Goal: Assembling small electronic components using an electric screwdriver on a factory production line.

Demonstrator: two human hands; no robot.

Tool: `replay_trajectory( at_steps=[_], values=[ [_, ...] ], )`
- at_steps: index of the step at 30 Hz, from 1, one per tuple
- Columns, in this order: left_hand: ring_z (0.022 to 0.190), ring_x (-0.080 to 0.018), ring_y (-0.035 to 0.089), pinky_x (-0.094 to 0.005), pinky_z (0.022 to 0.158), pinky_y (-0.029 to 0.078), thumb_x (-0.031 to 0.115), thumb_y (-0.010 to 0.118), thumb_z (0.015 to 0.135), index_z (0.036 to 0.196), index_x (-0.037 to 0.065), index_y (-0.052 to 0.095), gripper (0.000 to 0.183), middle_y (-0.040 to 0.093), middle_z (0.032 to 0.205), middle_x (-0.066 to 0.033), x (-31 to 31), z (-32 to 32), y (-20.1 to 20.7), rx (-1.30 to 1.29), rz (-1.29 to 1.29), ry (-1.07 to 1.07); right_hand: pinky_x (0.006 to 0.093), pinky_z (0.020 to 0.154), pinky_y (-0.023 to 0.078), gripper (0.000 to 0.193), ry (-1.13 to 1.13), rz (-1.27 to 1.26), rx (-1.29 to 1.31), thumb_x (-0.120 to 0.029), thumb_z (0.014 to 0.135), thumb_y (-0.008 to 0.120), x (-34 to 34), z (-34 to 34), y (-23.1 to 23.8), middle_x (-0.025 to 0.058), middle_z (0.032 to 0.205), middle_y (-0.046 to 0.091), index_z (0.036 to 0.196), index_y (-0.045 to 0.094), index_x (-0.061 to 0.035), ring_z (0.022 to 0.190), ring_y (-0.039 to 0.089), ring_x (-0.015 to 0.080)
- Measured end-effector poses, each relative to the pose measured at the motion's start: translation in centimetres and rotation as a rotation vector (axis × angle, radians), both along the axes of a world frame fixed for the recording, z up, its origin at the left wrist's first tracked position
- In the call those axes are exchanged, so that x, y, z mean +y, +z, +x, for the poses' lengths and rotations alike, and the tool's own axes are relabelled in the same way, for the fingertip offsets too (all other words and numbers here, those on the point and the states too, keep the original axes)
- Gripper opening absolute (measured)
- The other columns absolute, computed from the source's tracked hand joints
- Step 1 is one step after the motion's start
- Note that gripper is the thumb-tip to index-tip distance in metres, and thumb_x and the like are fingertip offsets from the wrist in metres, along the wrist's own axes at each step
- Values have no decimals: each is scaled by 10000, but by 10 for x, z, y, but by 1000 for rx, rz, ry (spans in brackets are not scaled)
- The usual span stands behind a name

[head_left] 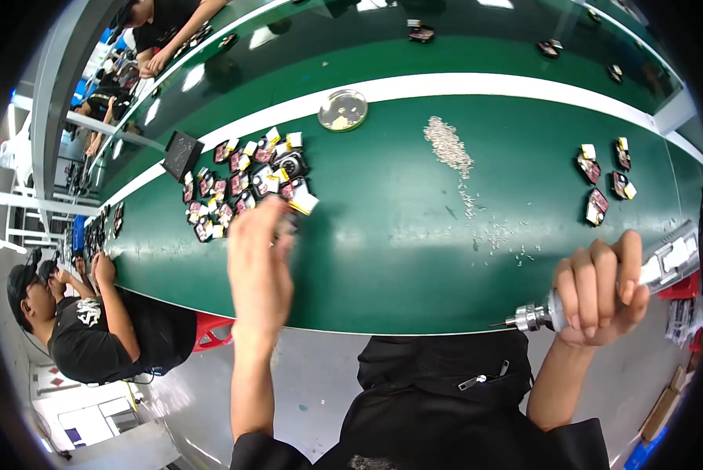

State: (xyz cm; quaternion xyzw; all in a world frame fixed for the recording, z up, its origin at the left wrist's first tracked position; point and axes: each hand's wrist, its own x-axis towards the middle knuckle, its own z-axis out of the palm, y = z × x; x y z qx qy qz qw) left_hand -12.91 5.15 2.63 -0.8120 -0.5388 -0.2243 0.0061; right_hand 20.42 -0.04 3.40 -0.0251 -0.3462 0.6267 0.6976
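Note:
My right hand (598, 294) is wrapped round a grey and silver electric screwdriver (668, 258), its bit pointing left at the table's near edge. On the left, my left hand (259, 258) bends its fingers round a small black device (289, 222), which is blurred and mostly hidden by the fingers. Just beyond that hand lies a cluster of small black devices (238, 184) with pinkish inner faces and white and yellow tabs. Tiny pale screws (447, 145) form a long heap at the middle of the green table (375, 258), with several scattered nearer me.
Several similar devices (596, 205) sit apart at the right. A round clear dish (342, 110) with small yellowish pieces stands at the back by the white rail (461, 83). A black box (182, 155) is at the far left. Co-workers sit at the left (93, 329) and across the line.

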Motion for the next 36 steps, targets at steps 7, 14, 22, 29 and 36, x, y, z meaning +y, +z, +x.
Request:
replay_trajectory(
  at_steps=[7, 14, 22, 29, 36],
  values=[
    [1135, -338, 507, -406, 949, 420, 4, 636, 812, 1177, 2, 562, 373, 534, 1235, -166, 19, 52, -13, 46, 17, -42, 269, 476, 362, 158, -80, -440, 36, -192, 932, 508, -26, -3, -49, -27, 497, 353, 837, 423, -98, 406, 360, 92],
    [860, -274, 586, -369, 701, 491, -32, 696, 698, 948, 2, 611, 266, 582, 965, -100, 20, 130, -14, -3, -58, -465, 272, 500, 382, 176, -74, -377, 96, -211, 940, 512, -40, 3, -57, -25, 515, 372, 841, 422, -97, 423, 394, 94],
    [761, -262, 571, -351, 622, 488, -72, 666, 703, 890, -30, 576, 211, 554, 873, -106, 22, 133, -20, 234, 116, -596, 275, 513, 387, 171, -49, -366, 144, -207, 946, 508, -40, 6, -61, -25, 523, 380, 838, 433, -98, 442, 407, 94],
    [753, -294, 547, -389, 659, 459, -95, 606, 742, 870, -15, 525, 171, 533, 841, -126, 23, 125, -31, 105, 14, -445, 268, 508, 378, 205, -66, -379, 102, -236, 957, 488, -41, 6, -59, -27, 518, 357, 833, 403, -97, 436, 391, 91],
    [819, -295, 565, -362, 712, 466, -108, 599, 761, 893, -25, 556, 162, 560, 883, -131, 16, 111, -27, -83, -26, -341, 258, 494, 376, 199, -72, -412, 108, -229, 954, 486, -38, 0, -56, -32, 511, 358, 830, 401, -98, 417, 383, 82]
  ],
)
